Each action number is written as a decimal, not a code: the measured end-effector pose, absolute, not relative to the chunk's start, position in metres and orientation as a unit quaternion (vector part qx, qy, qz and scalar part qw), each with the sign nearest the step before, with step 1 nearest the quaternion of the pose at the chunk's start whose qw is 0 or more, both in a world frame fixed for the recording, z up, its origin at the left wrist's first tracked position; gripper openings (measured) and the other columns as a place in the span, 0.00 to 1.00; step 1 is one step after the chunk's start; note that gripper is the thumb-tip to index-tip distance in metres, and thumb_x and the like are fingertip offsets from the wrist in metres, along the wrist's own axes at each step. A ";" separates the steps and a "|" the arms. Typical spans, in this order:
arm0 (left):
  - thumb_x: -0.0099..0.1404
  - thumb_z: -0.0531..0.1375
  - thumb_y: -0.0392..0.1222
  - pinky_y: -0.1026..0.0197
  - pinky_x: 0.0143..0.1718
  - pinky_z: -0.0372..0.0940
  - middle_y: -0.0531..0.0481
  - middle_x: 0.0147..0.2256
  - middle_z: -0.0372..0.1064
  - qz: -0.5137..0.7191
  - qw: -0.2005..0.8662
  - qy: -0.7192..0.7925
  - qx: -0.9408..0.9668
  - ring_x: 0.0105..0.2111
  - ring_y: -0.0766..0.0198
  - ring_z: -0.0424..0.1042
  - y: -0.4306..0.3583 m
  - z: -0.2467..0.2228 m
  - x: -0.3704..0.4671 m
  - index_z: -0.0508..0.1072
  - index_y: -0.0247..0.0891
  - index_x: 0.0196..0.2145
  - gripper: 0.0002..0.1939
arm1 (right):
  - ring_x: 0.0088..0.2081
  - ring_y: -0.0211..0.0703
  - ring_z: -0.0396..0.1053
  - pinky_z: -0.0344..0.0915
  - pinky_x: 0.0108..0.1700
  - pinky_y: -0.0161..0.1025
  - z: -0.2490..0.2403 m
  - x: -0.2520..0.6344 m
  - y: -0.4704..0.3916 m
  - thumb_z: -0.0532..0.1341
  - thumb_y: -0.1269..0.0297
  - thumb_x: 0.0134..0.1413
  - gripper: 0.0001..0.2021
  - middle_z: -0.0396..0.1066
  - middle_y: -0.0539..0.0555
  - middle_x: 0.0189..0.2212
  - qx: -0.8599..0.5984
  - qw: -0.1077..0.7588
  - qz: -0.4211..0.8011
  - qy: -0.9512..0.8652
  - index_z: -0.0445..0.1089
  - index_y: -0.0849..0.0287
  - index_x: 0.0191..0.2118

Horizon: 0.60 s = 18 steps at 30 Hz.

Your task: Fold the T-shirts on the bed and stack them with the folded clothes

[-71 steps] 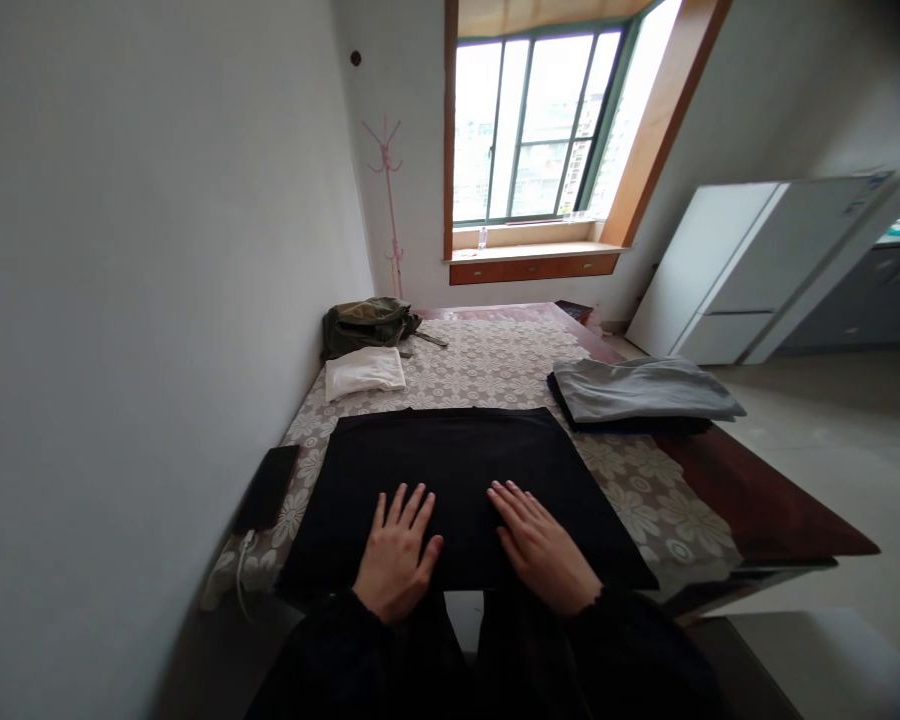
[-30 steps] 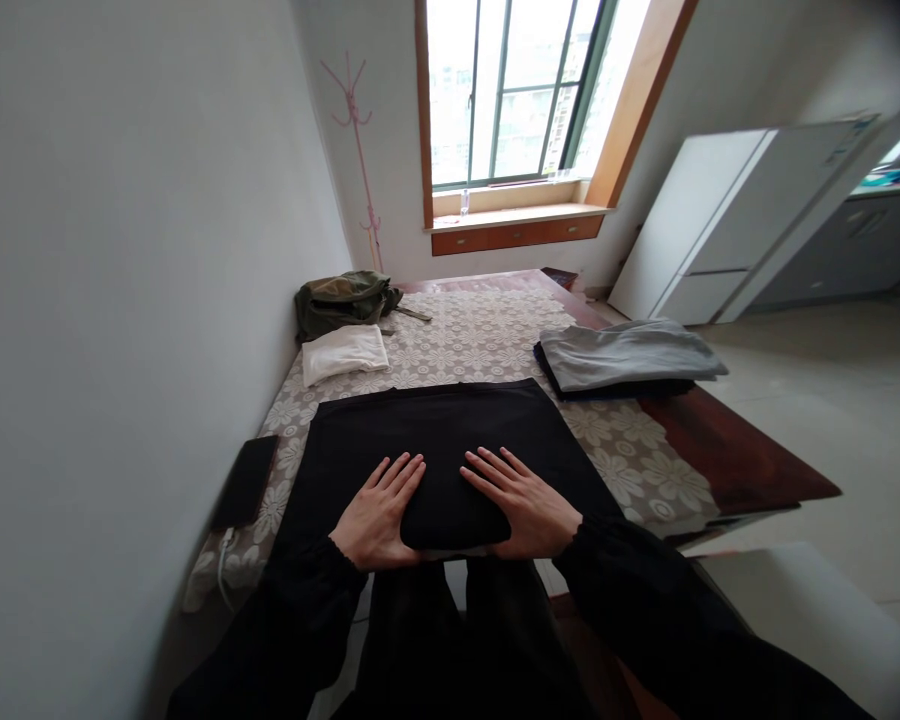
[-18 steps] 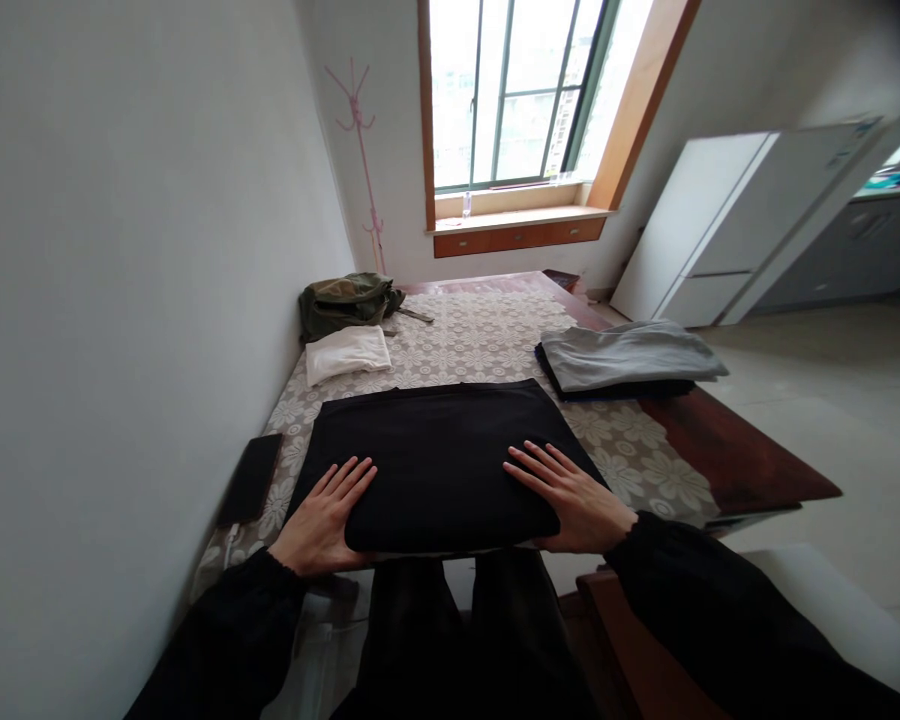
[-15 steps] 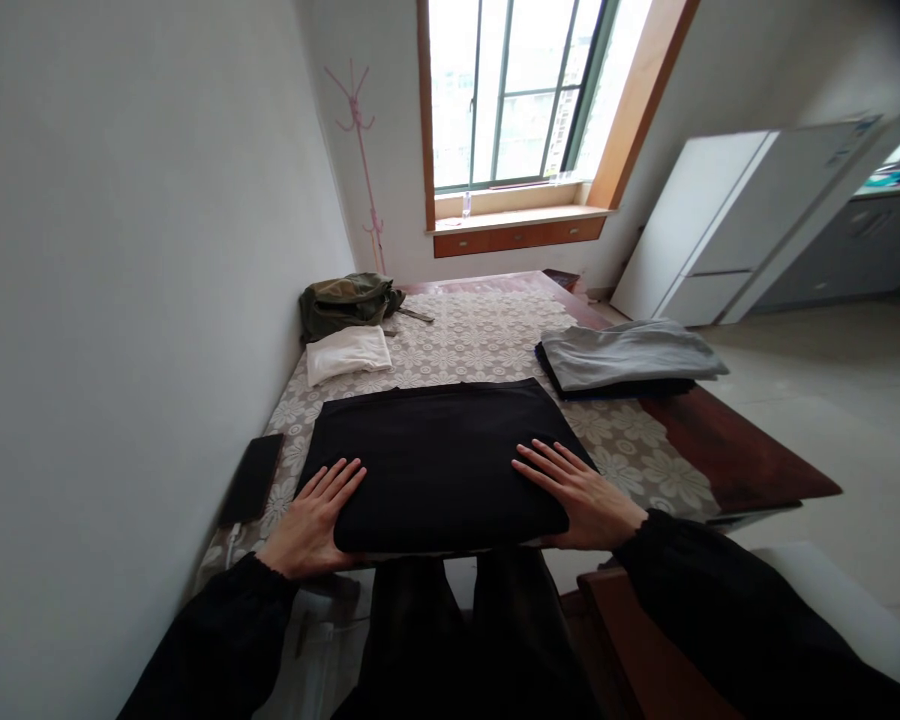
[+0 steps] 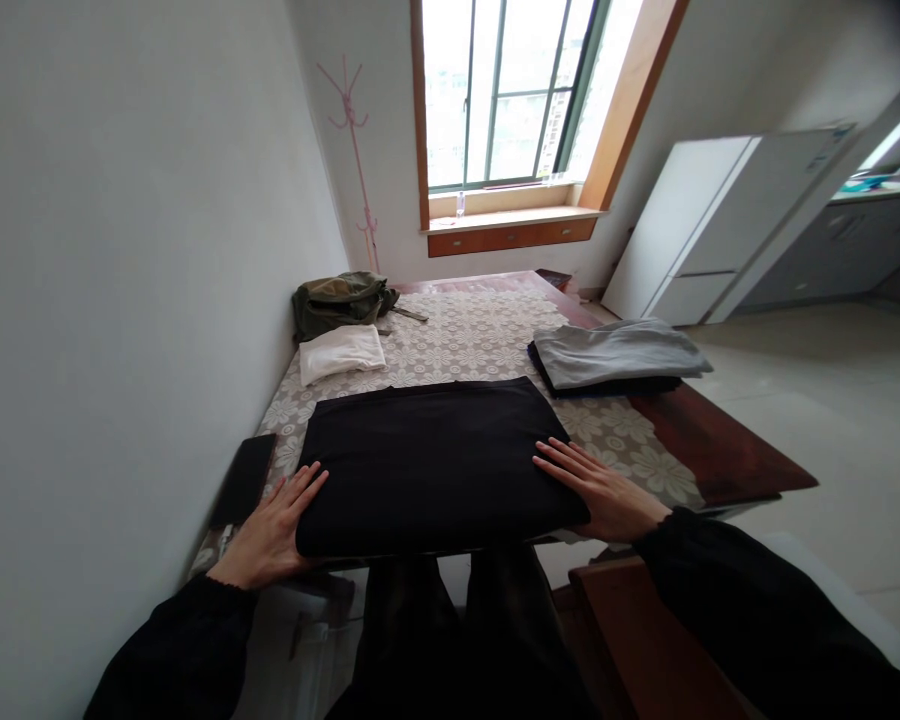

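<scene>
A folded black garment point(image 5: 431, 465) lies flat at the near edge of the table; its exact kind I cannot tell. My left hand point(image 5: 274, 525) rests at its near left corner, fingers stretched over the edge of the cloth. At the near right corner lies my right hand point(image 5: 596, 490), its fingers extended on top of the fabric. Both thumbs are hidden or hard to make out. To the left, close to my left hand, is a dark tablet or phone point(image 5: 244, 480) with a white cable plugged in.
A floral tablecloth point(image 5: 465, 330) covers most of the wooden table point(image 5: 727, 450). Folded grey cloth point(image 5: 619, 352) tops a dark stack on the right. White folded cloth point(image 5: 341, 353) and a green backpack point(image 5: 341, 303) sit by the left wall. A wooden chair or stool point(image 5: 645, 630) stands below right.
My hands have moved apart, the left one outward to the left and the right one to the right. The garment's near edge is spread wider and looks flatter. The view has shifted slightly.
</scene>
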<state>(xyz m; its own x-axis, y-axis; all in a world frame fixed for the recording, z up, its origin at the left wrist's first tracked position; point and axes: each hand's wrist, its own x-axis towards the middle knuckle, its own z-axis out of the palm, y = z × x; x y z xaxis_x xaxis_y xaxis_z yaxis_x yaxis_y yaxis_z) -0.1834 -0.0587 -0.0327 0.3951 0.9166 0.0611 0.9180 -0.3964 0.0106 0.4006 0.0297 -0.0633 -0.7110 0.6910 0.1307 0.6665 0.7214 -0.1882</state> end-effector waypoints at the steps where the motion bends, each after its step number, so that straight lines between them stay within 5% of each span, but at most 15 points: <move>1: 0.58 0.66 0.58 0.41 0.72 0.49 0.37 0.74 0.45 -0.015 0.014 -0.559 -0.829 0.72 0.44 0.51 -0.061 -0.033 -0.187 0.43 0.41 0.76 0.57 | 0.76 0.59 0.42 0.44 0.75 0.58 -0.064 0.403 0.030 0.67 0.60 0.50 0.50 0.43 0.54 0.76 -0.371 0.095 0.068 -0.921 0.47 0.52 0.77; 5: 0.54 0.66 0.58 0.35 0.71 0.47 0.33 0.73 0.46 0.049 0.019 -0.621 -0.782 0.73 0.39 0.48 -0.074 -0.031 -0.203 0.46 0.36 0.76 0.59 | 0.75 0.66 0.41 0.35 0.74 0.67 -0.061 0.413 0.029 0.70 0.51 0.47 0.54 0.42 0.58 0.76 -0.424 0.060 0.086 -0.899 0.45 0.49 0.77; 9: 0.47 0.68 0.71 0.26 0.68 0.46 0.28 0.74 0.41 0.043 0.009 -0.637 -0.770 0.73 0.26 0.39 -0.083 -0.025 -0.182 0.47 0.35 0.75 0.69 | 0.75 0.69 0.42 0.33 0.72 0.73 -0.036 0.388 0.027 0.66 0.36 0.52 0.50 0.47 0.60 0.75 -0.458 0.029 0.142 -0.877 0.51 0.47 0.75; 12: 0.60 0.59 0.74 0.30 0.70 0.45 0.38 0.75 0.41 0.004 -0.061 -0.543 -0.837 0.74 0.36 0.39 -0.067 -0.027 -0.125 0.42 0.45 0.76 0.58 | 0.75 0.63 0.43 0.36 0.74 0.67 -0.019 0.332 0.030 0.57 0.35 0.62 0.41 0.48 0.58 0.75 -0.436 0.059 0.163 -0.883 0.54 0.49 0.75; 15: 0.73 0.47 0.66 0.35 0.71 0.47 0.44 0.75 0.43 -0.013 -0.122 -0.530 -0.839 0.75 0.45 0.41 -0.024 -0.031 -0.059 0.44 0.48 0.76 0.41 | 0.75 0.69 0.42 0.42 0.72 0.69 -0.015 0.267 0.046 0.58 0.36 0.62 0.42 0.47 0.61 0.75 -0.414 0.004 0.197 -0.889 0.55 0.52 0.74; 18: 0.70 0.51 0.67 0.27 0.70 0.38 0.41 0.76 0.38 0.006 -0.145 -0.540 -0.829 0.75 0.40 0.34 0.038 -0.030 -0.017 0.45 0.45 0.76 0.45 | 0.75 0.76 0.34 0.39 0.70 0.76 -0.014 0.222 0.082 0.65 0.37 0.55 0.49 0.38 0.60 0.77 -0.424 -0.035 0.199 -0.883 0.48 0.49 0.76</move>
